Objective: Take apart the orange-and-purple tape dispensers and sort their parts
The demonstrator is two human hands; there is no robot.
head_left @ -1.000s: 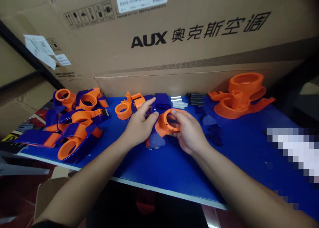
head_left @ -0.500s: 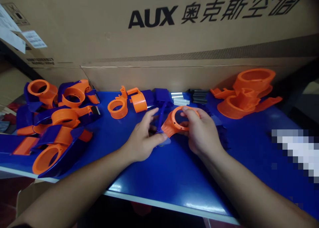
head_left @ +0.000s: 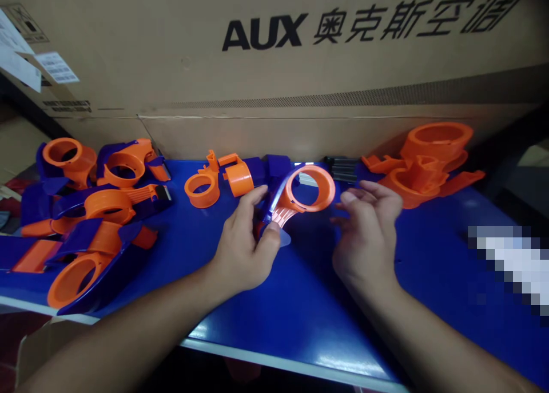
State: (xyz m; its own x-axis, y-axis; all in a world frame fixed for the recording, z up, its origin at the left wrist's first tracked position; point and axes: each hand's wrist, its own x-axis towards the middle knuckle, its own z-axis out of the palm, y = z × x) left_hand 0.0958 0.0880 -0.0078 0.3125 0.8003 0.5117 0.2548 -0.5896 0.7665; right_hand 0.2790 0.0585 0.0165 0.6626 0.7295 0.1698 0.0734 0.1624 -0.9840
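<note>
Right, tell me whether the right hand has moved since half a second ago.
Yes: against the stacked orange parts, the right hand has shifted rightward in view, towards them, and its fingertips are now off the orange ring piece.

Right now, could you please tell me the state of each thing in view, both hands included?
left hand: gripping the orange-and-blue piece
right hand: apart from that piece, fingers loosely bent
orange-and-blue piece: held up, ring toward the right hand
finished-looking pieces: heaped at left
orange parts: stacked at right
black strips: lying together
light strips: partly hidden behind the ring
cardboard box: upright, printed side showing
</note>
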